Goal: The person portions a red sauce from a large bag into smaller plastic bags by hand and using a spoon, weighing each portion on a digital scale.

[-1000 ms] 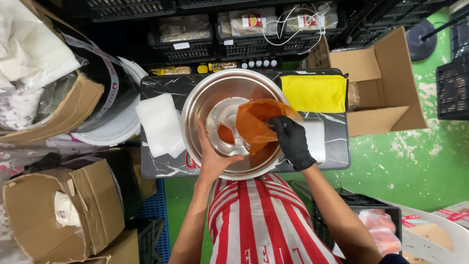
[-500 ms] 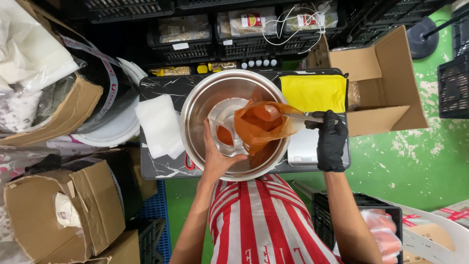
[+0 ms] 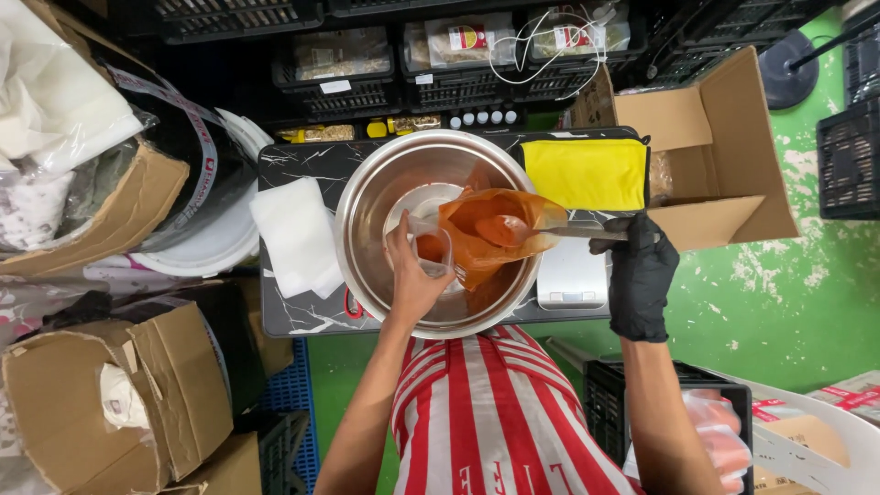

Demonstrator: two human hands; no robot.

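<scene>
A large steel bowl (image 3: 376, 197) sits on a small black marble-patterned table (image 3: 302, 165). My bare left hand (image 3: 412, 275) holds a small clear plastic bag (image 3: 431, 252) open inside the bowl. My right hand (image 3: 637, 266), in a black glove, grips the handle of a metal spoon (image 3: 587, 233). The spoon's bowl reaches into a larger clear bag of orange-red sauce (image 3: 490, 234) lying in the steel bowl.
A white foam pad (image 3: 298, 234) lies left of the bowl, a yellow cloth (image 3: 587, 172) and a small scale (image 3: 570, 275) to its right. Open cardboard boxes (image 3: 715, 147) stand right and lower left (image 3: 119, 394). Black crates (image 3: 440, 55) line the back.
My gloved right hand has moved right, away from the sauce bag, out to the spoon's handle end. The left hand keeps hold of the small bag.
</scene>
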